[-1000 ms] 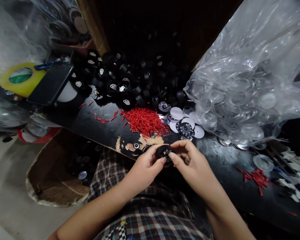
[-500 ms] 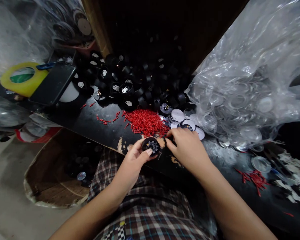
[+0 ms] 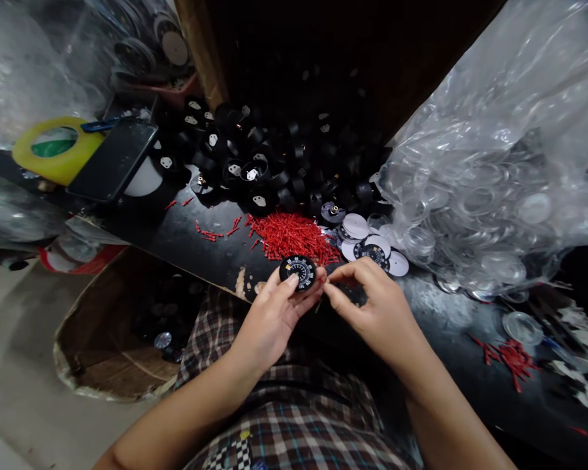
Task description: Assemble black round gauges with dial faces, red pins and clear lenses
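Note:
My left hand (image 3: 278, 307) grips a round black gauge (image 3: 301, 273), its dial with white numbers turned up and my thumb on its face. Right beside it, my right hand (image 3: 370, 294) has thumb and forefinger pinched together near the left fingertips; whatever they hold is too small to make out. Just beyond the hands lies a heap of small red pointers (image 3: 291, 236). White discs and dial plates (image 3: 357, 226) lie loosely stacked beyond my right hand.
Black gauge housings (image 3: 259, 199) are piled at the back. A plastic bag of clear lenses (image 3: 470, 202) bulges at the right, near more red pointers (image 3: 515, 362). At left are a phone (image 3: 114, 160) and a yellow tape roll (image 3: 22, 153); a bin (image 3: 102, 339) stands below the table edge.
My right hand has drawn back from the red heap to the gauge's side, fingers pinched. The left hand has tilted the gauge face up and raised it slightly. The view has shifted a little.

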